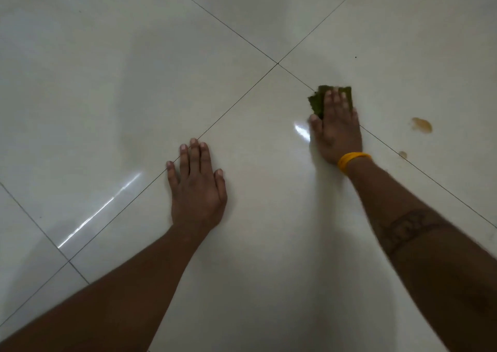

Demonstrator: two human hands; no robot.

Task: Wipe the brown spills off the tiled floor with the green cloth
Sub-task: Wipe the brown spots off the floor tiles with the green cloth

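The green cloth [317, 101] lies flat on the glossy white tiled floor [134, 69], right of centre, across a grout line. My right hand [336, 128], with a yellow band at the wrist, presses down on it with flat fingers, covering most of it. A brown spill [422, 125] sits on the tile to the right of that hand, and a smaller brown spot [402, 154] lies just below it. My left hand [197, 187] rests palm down on the floor at centre, fingers spread, holding nothing.
Dark grout lines cross at a tile corner [277, 63] just beyond the cloth. A tiny dark speck [355, 57] lies on the far right tile. Light glare streaks the floor at lower left [102, 209].
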